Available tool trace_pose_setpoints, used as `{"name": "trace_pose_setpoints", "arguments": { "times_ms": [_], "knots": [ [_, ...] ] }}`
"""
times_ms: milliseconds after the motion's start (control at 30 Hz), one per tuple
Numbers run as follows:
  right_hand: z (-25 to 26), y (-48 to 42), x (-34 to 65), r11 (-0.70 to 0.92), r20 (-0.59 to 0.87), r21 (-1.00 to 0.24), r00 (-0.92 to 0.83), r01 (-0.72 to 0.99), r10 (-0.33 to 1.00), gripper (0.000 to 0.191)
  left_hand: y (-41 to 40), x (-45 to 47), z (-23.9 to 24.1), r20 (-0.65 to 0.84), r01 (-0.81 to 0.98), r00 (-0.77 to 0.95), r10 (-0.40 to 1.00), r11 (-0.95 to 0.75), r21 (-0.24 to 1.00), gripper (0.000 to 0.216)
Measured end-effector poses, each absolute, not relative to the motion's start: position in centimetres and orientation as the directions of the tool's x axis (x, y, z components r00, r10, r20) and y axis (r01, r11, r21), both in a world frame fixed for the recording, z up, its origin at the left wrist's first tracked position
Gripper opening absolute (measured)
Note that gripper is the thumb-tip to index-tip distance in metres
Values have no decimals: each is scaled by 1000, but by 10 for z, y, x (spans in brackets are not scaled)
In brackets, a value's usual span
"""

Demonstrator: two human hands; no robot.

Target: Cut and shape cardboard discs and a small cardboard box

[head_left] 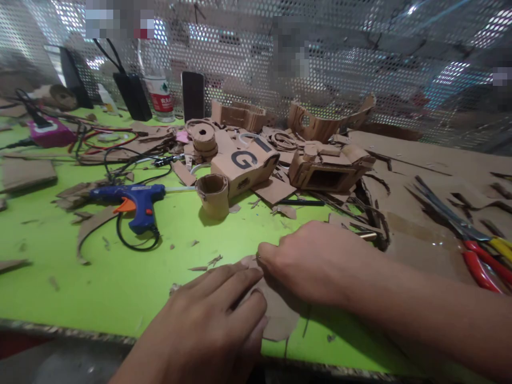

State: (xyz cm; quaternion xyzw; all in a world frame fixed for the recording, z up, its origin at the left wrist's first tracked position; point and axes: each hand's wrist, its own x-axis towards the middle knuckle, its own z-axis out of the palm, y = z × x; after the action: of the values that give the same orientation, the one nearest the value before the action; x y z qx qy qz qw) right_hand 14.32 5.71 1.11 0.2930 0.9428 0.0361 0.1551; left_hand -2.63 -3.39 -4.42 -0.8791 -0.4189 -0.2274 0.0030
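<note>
At the bottom centre, the left hand (212, 320) lies flat on a cardboard piece (280, 317), fingers straight and close together. The right hand (316, 261) covers its upper edge, fingers curled down; whether they pinch it I cannot tell. A glue gun (134, 200) lies centre left, well apart.

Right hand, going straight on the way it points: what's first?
The right hand points left across the green mat. Close ahead lie only tiny cardboard scraps; the first sizeable thing in line looks like the blue glue gun, though depth is unclear.
</note>
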Motion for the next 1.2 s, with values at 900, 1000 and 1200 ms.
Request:
{"name": "trace_pose_setpoints", "arguments": {
  "times_ms": [900,1000,1200],
  "knots": [
    [21,58,152,803,-334,269,-730,532,596,18,-36,-16,-38,310,687,603,735,-676,266,31],
    [19,70,157,840,-323,269,-778,471,539,20,-33,-15,-38,239,666,649,722,-692,280,42],
    [7,72,164,817,-299,249,-761,520,575,21,-28,-15,-49,226,657,688,690,-724,210,52]
  ]
}}
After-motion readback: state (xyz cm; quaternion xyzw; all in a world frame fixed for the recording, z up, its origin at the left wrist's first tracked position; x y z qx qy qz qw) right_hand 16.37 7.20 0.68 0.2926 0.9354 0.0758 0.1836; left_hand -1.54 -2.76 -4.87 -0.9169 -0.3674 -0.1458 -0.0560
